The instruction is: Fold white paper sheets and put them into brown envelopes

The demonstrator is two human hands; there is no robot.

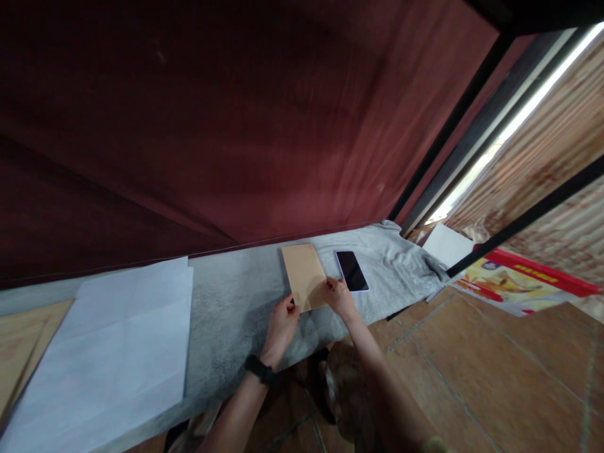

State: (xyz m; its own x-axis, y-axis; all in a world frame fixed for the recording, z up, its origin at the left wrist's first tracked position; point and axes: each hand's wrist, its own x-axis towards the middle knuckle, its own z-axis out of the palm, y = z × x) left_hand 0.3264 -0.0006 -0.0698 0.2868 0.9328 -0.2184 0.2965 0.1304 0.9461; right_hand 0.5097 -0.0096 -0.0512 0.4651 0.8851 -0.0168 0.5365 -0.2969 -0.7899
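Note:
A flat rectangle of brown paper (304,274), shaped like an envelope, lies over the cloth-covered bench in front of me. The near left corner of it is pinched by my left hand (282,324), which wears a dark band at the wrist. On the paper's right edge, my right hand (340,297) is closed, thumb and fingers together. Just beyond that hand rests a phone (352,271) with a dark screen and a pale purple rim. Whether the paper is folded or has layers, I cannot tell.
Grey cloth (226,314) covers the narrow bench. Large white sheets (127,340) and brown paper sheets (28,343) lie at the left. A dark red curtain (212,126) hangs behind. At right are a black metal frame (453,119) and a printed red-and-yellow carton (519,283) on the tiled floor.

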